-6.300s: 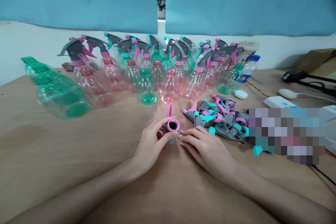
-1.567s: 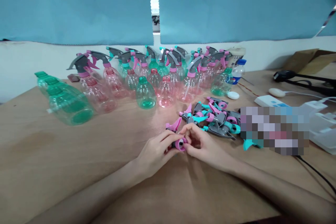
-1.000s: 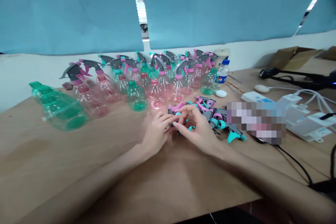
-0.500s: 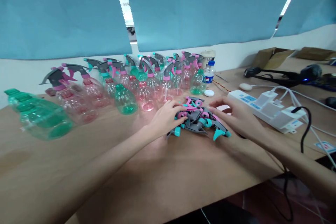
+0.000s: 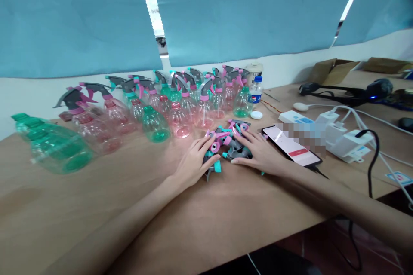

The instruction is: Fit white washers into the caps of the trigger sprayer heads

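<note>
A heap of loose trigger spray heads (image 5: 237,150) in grey, pink and turquoise lies on the table between my hands. My left hand (image 5: 193,161) rests at the heap's left side, fingers stretched and thumb apart, touching a few of the heads. From the right, my right hand (image 5: 261,152) lies over the heap with its fingers spread, covering part of it. Neither hand is closed round a single head. Behind the heap stand open bottles, among them a green bottle (image 5: 155,125) and a pink bottle (image 5: 179,122).
Several bottles with spray heads fitted, such as a pink one (image 5: 205,109), stand along the wall. Green bottles (image 5: 61,150) are at the left. A phone (image 5: 292,146), a power strip (image 5: 292,117), a Pepsi bottle (image 5: 256,94) and a white cap (image 5: 256,115) are at the right.
My right hand has moved left onto the heap, uncovering the phone. My left hand has shifted slightly left and nearer. The heap is bunched more tightly, with its right-hand heads pushed inward.
</note>
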Motion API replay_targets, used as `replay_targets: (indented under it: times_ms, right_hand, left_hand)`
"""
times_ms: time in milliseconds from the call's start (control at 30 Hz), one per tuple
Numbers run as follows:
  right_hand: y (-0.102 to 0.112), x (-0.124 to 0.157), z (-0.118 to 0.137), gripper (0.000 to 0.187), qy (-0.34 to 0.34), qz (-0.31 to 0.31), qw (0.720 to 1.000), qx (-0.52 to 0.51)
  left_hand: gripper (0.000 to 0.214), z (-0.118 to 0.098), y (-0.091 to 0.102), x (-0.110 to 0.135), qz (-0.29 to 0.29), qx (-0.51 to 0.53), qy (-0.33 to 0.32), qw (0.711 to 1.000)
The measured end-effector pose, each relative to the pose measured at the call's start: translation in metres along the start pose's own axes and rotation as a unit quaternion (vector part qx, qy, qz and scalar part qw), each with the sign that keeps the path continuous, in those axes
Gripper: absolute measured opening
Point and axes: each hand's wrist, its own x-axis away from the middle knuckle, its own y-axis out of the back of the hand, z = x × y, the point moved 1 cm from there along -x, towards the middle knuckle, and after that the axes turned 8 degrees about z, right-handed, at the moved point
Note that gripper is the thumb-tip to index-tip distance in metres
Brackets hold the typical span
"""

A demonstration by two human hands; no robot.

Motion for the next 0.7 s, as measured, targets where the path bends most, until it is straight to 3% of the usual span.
replay_targets:
  times_ms: [233, 433, 700]
  right_hand:
    - [-0.015, -0.004, 0.025, 0.076, 0.040, -0.030, 0.999, 0.015]
    - [-0.015, -0.007, 0.038, 0.072, 0.046, -0.026, 0.999, -0.005]
    - [0.003, -0.031, 0.022, 0.067, -0.008, -0.097, 0.995, -0.020]
  left_hand:
    - [0.051, -0.001, 0.003, 0.018, 0.007, -0.013, 0.026, 1.000]
    - [0.036, -0.003, 0.004, 0.028, -0.056, -0.061, 0.028, 0.996]
    - [0.027, 0.000, 0.007, 0.030, -0.056, -0.122, 0.124, 0.983]
